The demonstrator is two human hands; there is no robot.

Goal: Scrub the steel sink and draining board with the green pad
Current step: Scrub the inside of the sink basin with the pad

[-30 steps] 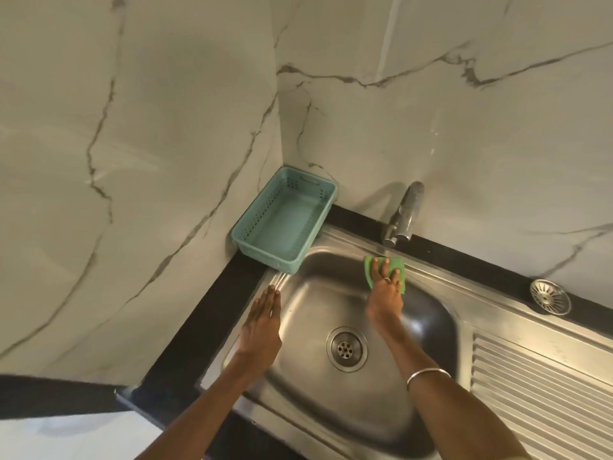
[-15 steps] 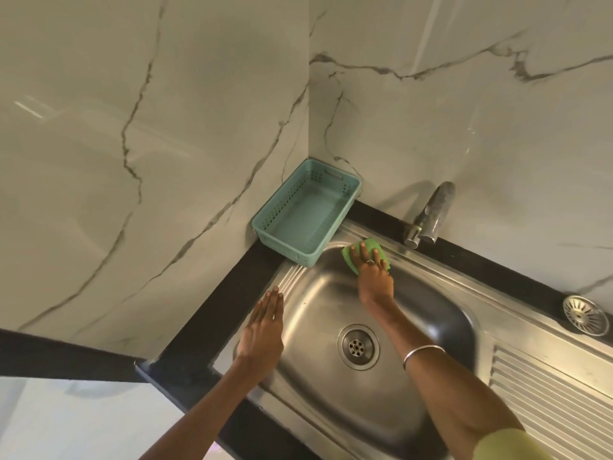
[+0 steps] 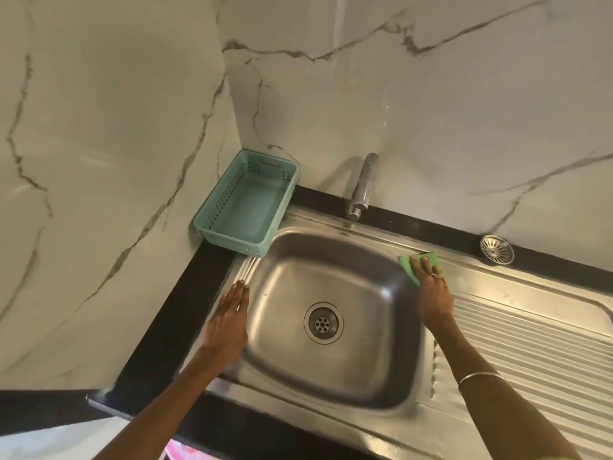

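Marble-veined wall [image 3: 431, 111] is seen behind and to the left of a black table [image 3: 172, 307]. Steel sink [image 3: 371, 260] is set into the table, its ribbed draining board [image 3: 530, 343] on the right. Drain [image 3: 323, 323] is seen at the basin centre.

Left arm is extended forward from bottom centre; left hand [image 3: 229, 322] is laid palm down on the sink's left rim, fingers straight and together, nothing held. Right arm is reached diagonally across the front right of the sink, a thin bangle [image 3: 477, 376] on the wrist. Right hand [image 3: 433, 290] is pressed flat on the green pad [image 3: 419, 262], fingers spread and extended over it, a ring on one.

Pad is located on the steel ledge at the basin's back right corner.

Teal basket [image 3: 247, 207] is seen in the wall corner, tap [image 3: 363, 187] right of it, loose strainer [image 3: 496, 249] on the table behind the pad.
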